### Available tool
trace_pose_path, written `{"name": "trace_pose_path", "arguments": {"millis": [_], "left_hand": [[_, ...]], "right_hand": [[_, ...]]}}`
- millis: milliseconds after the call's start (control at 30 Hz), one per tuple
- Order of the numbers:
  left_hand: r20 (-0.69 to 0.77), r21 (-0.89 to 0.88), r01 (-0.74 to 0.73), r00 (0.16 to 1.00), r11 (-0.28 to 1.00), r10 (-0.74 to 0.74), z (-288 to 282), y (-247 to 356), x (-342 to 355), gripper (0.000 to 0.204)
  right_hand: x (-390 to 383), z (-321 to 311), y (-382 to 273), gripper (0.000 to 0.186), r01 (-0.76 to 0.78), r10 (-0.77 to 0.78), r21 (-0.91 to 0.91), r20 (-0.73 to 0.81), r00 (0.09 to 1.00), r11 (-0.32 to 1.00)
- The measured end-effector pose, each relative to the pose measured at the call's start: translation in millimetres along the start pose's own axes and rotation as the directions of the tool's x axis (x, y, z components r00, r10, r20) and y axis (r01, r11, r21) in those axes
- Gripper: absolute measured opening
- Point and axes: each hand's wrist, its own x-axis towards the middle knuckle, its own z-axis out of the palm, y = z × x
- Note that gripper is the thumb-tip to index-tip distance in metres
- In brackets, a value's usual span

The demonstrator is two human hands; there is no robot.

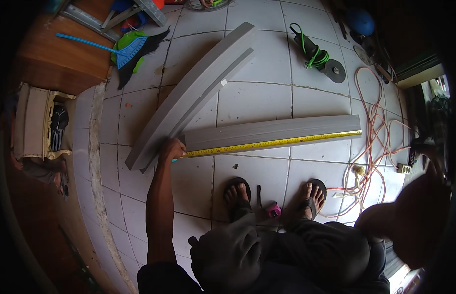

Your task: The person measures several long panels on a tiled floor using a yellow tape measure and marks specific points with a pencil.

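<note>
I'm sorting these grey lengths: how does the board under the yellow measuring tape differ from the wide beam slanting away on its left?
The board lies nearly crosswise to the person, while the beam runs diagonally away. The board has the yellow measuring tape stretched along its near side, with the left hand at the tape's left end; the beam has none. Both are grey, long and on the tiled floor.

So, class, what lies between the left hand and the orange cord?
A grey beam, with a yellow measuring tape stretched along it, as the head view shows.
</note>
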Motion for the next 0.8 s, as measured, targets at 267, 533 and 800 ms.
{"name": "trace_pose_path", "arguments": {"millis": [267, 533, 800], "left_hand": [[-0.029, -0.052, 0.016, 0.999, 0.999, -0.017, 4, 0, -7, 0.021], [0.001, -0.103, -0.005, 1.0, 0.995, 0.005, 3, -4, -3, 0.02], [-0.035, -0.095, -0.026, 0.999, 0.995, 0.023, 8, -5, -2, 0.019]], "right_hand": [[-79, 153, 113, 0.039, -0.914, 0.776, -0.318, 0.631, -0.007, 0.251], [-186, 188, 135, 0.057, -0.964, 0.646, -0.038, 0.749, 0.148, 0.265], [-194, 202, 133, 0.076, -0.897, 0.488, 0.441, 0.79, 0.37, -0.033]]}}
